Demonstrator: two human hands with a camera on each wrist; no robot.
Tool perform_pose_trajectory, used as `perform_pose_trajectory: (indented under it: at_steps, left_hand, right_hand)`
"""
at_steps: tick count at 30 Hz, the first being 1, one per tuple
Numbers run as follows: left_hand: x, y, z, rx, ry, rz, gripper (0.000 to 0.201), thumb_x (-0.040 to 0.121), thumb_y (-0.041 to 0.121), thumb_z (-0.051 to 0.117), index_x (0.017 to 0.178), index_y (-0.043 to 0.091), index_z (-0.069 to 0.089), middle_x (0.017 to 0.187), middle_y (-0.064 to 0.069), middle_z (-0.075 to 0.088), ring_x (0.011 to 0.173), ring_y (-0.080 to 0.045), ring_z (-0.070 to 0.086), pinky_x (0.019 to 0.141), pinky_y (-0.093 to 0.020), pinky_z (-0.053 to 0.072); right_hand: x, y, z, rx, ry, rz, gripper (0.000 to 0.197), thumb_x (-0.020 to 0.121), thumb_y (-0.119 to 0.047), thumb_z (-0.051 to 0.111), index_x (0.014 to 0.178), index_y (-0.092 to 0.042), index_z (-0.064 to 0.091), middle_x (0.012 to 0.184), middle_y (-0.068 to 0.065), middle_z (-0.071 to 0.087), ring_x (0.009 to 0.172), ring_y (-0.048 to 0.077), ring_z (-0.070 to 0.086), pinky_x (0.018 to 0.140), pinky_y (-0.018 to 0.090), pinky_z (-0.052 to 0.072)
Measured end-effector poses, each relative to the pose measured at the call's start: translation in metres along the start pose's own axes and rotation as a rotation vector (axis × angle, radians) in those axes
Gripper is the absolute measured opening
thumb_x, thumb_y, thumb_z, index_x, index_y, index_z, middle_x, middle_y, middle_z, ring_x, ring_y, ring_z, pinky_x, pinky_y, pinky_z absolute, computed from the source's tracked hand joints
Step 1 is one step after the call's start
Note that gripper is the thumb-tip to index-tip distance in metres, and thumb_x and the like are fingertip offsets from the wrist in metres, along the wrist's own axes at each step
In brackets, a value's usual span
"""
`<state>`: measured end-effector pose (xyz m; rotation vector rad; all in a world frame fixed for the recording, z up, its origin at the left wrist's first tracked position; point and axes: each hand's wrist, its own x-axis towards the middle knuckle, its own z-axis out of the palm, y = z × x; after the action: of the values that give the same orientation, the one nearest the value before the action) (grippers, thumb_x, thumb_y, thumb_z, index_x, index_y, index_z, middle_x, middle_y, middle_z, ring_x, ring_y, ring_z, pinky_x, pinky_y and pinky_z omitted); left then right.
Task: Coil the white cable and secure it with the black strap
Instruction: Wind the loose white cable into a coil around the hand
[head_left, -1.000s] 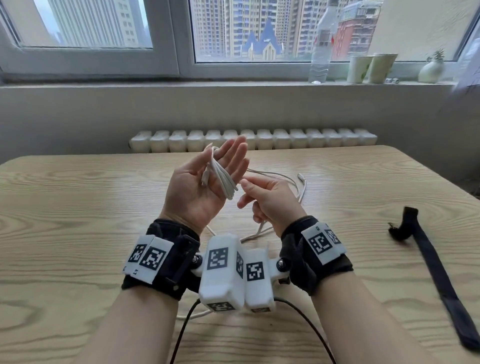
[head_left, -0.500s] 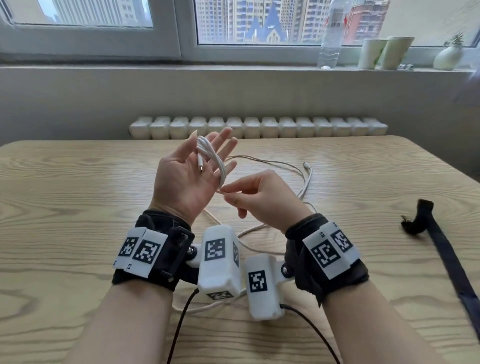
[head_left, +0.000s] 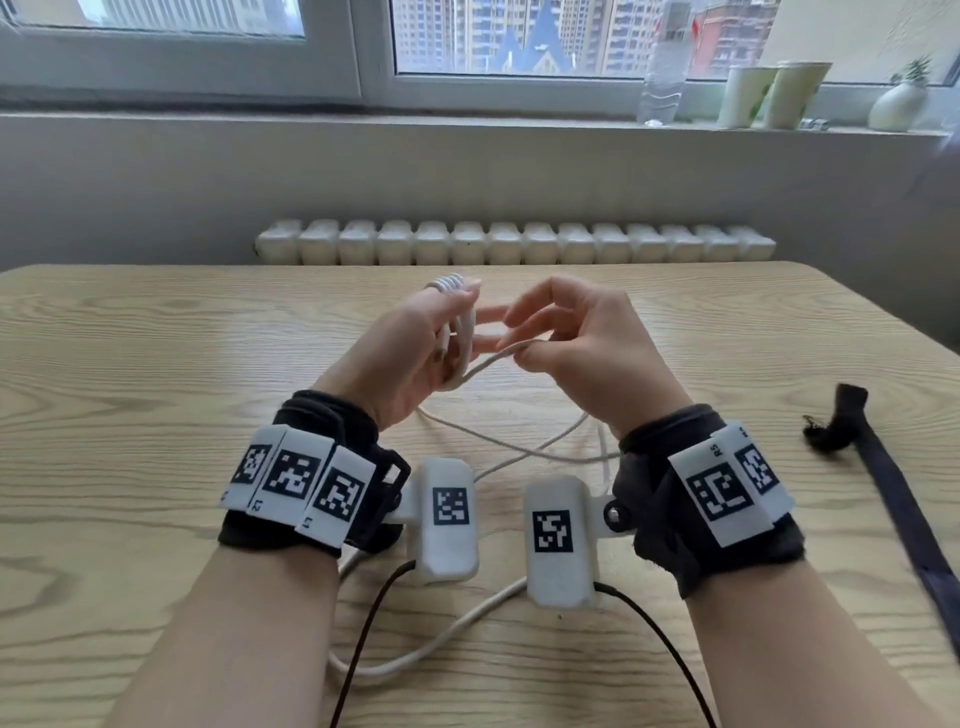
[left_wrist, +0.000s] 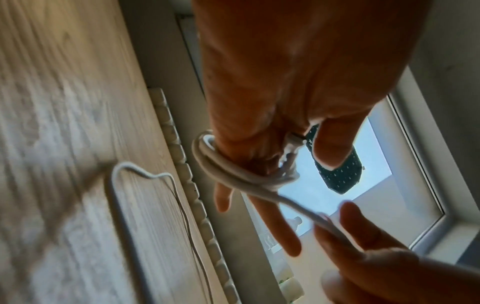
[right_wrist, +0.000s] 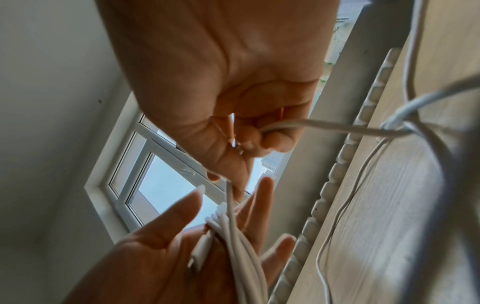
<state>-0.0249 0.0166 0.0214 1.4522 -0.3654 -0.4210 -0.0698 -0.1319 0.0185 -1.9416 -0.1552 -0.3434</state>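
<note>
- Against the earlier head view, the left hand (head_left: 410, 348) has turned from palm-up to edge-on, and the right hand (head_left: 587, 348) has carried the free strand across from the fingertip side to the heel of the palm, so another turn is going on.
- The thin white rubber-sheathed cable (head_left: 460, 332) is wound in several loops round the left hand's straight, spread fingers (left_wrist: 278, 224); the left wrist view shows the turns bunched at the base of the fingers, with the plug end tucked against the palm.
- The right hand pinches the running strand between thumb and curled fingers (right_wrist: 270, 135), just beside the left palm, the strand taut between the two hands.
- A good length remains loose: it trails under the wrists and curves over the pale wood-grain table (head_left: 130, 415) towards the near edge. Coiling is judged roughly midway.
- The long black fabric strap (head_left: 898, 499) lies flat on the table well to the right, untouched and apart from both hands.
- Likely risk: with the left fingers straight, the loops could slide off when the strap is fetched; closing the fingers first would hold them.
</note>
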Motion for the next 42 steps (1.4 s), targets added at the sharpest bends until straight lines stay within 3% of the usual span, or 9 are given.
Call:
perform_pose_trajectory:
  at_steps: [4, 7, 12, 16, 25, 30, 36, 39, 42]
  left_hand:
    - [0.003, -0.006, -0.002, 0.287, -0.069, -0.003, 0.038, 0.092, 0.029, 0.055, 0.124, 0.010, 0.049, 0.085, -0.004, 0.071, 0.068, -0.007, 0.063, 0.064, -0.021, 0.045]
    - [0.004, -0.009, -0.002, 0.418, -0.148, 0.029, 0.033, 0.079, 0.024, 0.069, 0.104, 0.004, 0.061, 0.065, 0.003, 0.057, 0.055, -0.005, 0.050, 0.054, -0.019, 0.040]
    - [0.005, -0.011, -0.005, 0.175, -0.203, 0.034, 0.017, 0.081, 0.024, 0.062, 0.071, 0.014, 0.053, 0.051, 0.008, 0.040, 0.044, -0.005, 0.037, 0.088, -0.036, 0.051]
    - [0.007, -0.008, -0.014, -0.133, -0.167, 0.096, 0.025, 0.091, 0.026, 0.054, 0.069, 0.017, 0.049, 0.057, 0.004, 0.024, 0.045, -0.006, 0.028, 0.080, -0.030, 0.051]
    - [0.007, -0.006, -0.013, -0.491, -0.170, 0.133, 0.026, 0.095, 0.027, 0.040, 0.076, 0.013, 0.051, 0.044, 0.009, 0.034, 0.042, -0.006, 0.029, 0.073, -0.027, 0.051]
    - [0.006, -0.004, -0.026, -0.790, -0.111, 0.199, 0.021, 0.089, 0.028, 0.048, 0.073, 0.015, 0.048, 0.044, 0.008, 0.036, 0.040, -0.005, 0.032, 0.062, -0.021, 0.048]
    - [0.007, -0.007, -0.024, -0.825, -0.134, 0.168, 0.024, 0.093, 0.027, 0.043, 0.073, 0.014, 0.047, 0.043, 0.008, 0.036, 0.038, -0.005, 0.031, 0.055, -0.020, 0.046]
    - [0.008, -0.009, -0.017, -0.788, -0.183, 0.140, 0.028, 0.094, 0.028, 0.040, 0.072, 0.013, 0.048, 0.042, 0.008, 0.036, 0.039, -0.005, 0.032, 0.054, -0.020, 0.045]
    - [0.009, -0.011, -0.014, -0.767, -0.202, 0.110, 0.034, 0.097, 0.031, 0.037, 0.071, 0.013, 0.049, 0.042, 0.008, 0.037, 0.038, -0.005, 0.034, 0.052, -0.019, 0.044]
  right_hand:
    - [0.002, 0.003, -0.009, -0.052, 0.155, -0.032, 0.029, 0.073, 0.003, 0.071, 0.075, -0.025, 0.063, 0.078, -0.004, 0.066, 0.063, 0.007, 0.057, 0.065, 0.022, 0.050]
    - [0.002, 0.006, -0.011, -0.067, 0.247, -0.023, 0.024, 0.071, -0.005, 0.077, 0.074, -0.025, 0.063, 0.076, -0.004, 0.066, 0.068, 0.008, 0.061, 0.068, 0.024, 0.053]
    - [0.004, 0.016, -0.015, -0.127, 0.277, 0.026, 0.025, 0.070, -0.009, 0.080, 0.077, -0.027, 0.064, 0.080, -0.007, 0.067, 0.077, 0.007, 0.064, 0.074, 0.020, 0.052]
    - [0.005, 0.029, -0.023, -0.171, 0.265, 0.186, 0.024, 0.070, -0.004, 0.078, 0.078, -0.025, 0.069, 0.084, -0.008, 0.069, 0.079, 0.005, 0.064, 0.074, 0.019, 0.051]
    - [0.007, 0.037, -0.019, -0.092, 0.093, 0.304, 0.027, 0.076, 0.002, 0.069, 0.085, -0.023, 0.073, 0.082, -0.003, 0.073, 0.077, 0.007, 0.065, 0.071, 0.022, 0.047]
    - [0.008, 0.044, -0.026, -0.134, 0.145, 0.366, 0.034, 0.070, 0.006, 0.067, 0.078, -0.026, 0.073, 0.078, -0.001, 0.071, 0.083, 0.015, 0.066, 0.080, 0.028, 0.051]
    - [0.008, 0.029, -0.012, -0.037, -0.007, 0.211, 0.036, 0.075, -0.003, 0.073, 0.102, -0.026, 0.069, 0.101, -0.004, 0.070, 0.083, 0.006, 0.065, 0.068, 0.018, 0.046]
    - [0.009, 0.023, 0.001, 0.049, -0.149, 0.130, 0.035, 0.083, -0.008, 0.069, 0.115, -0.022, 0.065, 0.114, -0.003, 0.067, 0.096, 0.007, 0.066, 0.082, 0.021, 0.052]
    - [0.009, 0.022, 0.004, 0.112, -0.138, 0.097, 0.017, 0.093, -0.012, 0.056, 0.105, -0.011, 0.067, 0.103, 0.004, 0.071, 0.097, 0.011, 0.067, 0.089, 0.021, 0.052]
